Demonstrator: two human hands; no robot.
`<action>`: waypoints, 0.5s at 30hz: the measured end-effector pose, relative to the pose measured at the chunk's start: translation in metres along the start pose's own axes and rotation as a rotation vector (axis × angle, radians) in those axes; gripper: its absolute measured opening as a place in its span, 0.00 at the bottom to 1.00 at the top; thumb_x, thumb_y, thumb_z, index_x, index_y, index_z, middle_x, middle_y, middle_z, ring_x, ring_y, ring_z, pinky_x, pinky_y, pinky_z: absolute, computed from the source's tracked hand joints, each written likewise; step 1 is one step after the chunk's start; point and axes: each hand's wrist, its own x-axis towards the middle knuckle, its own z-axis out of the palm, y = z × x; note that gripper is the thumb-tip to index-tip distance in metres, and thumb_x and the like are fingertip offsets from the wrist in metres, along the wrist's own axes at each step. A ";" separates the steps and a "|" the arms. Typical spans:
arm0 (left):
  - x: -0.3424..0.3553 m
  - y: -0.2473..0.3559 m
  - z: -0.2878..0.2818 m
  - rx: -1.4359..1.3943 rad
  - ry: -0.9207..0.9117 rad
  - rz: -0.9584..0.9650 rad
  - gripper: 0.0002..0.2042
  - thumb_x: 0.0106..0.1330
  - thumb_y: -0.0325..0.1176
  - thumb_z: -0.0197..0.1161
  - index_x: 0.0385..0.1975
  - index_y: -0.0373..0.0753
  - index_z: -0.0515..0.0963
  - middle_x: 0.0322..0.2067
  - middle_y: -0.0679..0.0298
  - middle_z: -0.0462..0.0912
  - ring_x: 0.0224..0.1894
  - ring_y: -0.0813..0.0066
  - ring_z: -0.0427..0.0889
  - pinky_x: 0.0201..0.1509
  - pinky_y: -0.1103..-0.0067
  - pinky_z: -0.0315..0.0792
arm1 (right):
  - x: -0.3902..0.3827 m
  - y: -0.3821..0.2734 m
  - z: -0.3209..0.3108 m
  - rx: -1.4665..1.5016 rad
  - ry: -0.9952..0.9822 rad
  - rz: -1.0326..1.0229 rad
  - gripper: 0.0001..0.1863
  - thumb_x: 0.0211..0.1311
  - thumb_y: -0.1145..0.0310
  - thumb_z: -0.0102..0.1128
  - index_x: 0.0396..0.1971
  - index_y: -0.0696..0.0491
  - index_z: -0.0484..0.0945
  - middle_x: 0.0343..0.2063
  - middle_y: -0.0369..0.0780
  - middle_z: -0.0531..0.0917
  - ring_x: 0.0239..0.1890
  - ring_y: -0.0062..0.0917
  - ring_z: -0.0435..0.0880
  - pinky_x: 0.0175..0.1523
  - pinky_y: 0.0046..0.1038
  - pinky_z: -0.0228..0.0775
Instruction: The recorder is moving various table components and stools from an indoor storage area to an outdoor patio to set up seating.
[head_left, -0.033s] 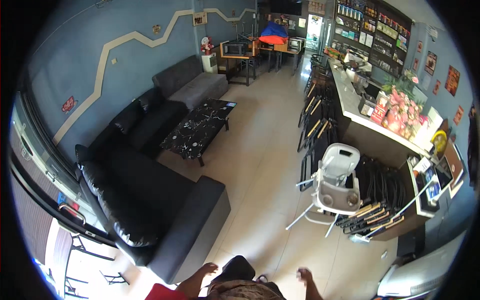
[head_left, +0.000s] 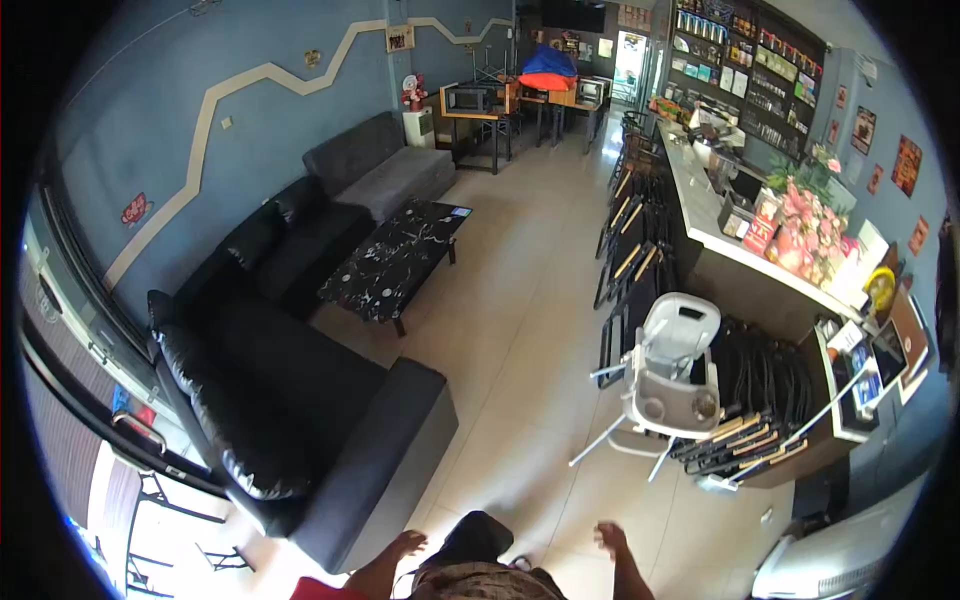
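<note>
My left hand (head_left: 408, 543) hangs at the bottom of the head view, fingers loosely apart and holding nothing, nearest the end of the black L-shaped sofa (head_left: 405, 400). My right hand (head_left: 610, 540) is held out over the tiled floor (head_left: 540, 300), open and holding nothing. A grey high chair (head_left: 668, 390) with a tray stands ahead to the right. Folded black chairs with wooden strips (head_left: 740, 440) are stacked beside and behind it. A low black marble-patterned table (head_left: 390, 255) stands before the sofa.
A counter (head_left: 700, 190) with pink flowers (head_left: 805, 230) runs along the right. A grey sofa (head_left: 400, 185) and stacked tables (head_left: 470, 115) are at the back. A glass door (head_left: 120, 385) is on the left, a white appliance (head_left: 820, 560) at lower right.
My right hand has lifted slightly, its fingers a little more spread. My left hand has shifted slightly left. The room sits marginally differently in the picture.
</note>
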 end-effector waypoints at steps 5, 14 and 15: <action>0.009 -0.020 -0.027 -0.462 -0.085 -0.235 0.20 0.65 0.45 0.53 0.53 0.43 0.68 0.51 0.63 0.75 0.50 0.65 0.75 0.54 0.61 0.68 | 0.119 -0.238 0.052 0.032 -0.126 -0.305 0.15 0.60 0.64 0.55 0.47 0.49 0.72 0.36 0.35 0.81 0.33 0.22 0.80 0.33 0.21 0.69; 0.241 0.256 -0.097 -0.797 -0.300 0.016 0.13 0.62 0.46 0.54 0.38 0.46 0.75 0.32 0.68 0.76 0.38 0.68 0.76 0.39 0.67 0.70 | 0.232 -0.281 0.109 -0.555 -0.281 -0.476 0.14 0.61 0.62 0.55 0.42 0.54 0.76 0.37 0.43 0.82 0.34 0.28 0.82 0.38 0.28 0.75; 0.266 0.300 -0.105 -0.061 0.034 0.245 0.10 0.63 0.44 0.54 0.39 0.48 0.75 0.35 0.68 0.77 0.41 0.69 0.76 0.41 0.68 0.71 | 0.244 -0.261 0.093 -0.171 -0.282 -0.291 0.11 0.59 0.67 0.56 0.39 0.55 0.77 0.35 0.43 0.82 0.31 0.29 0.81 0.33 0.29 0.74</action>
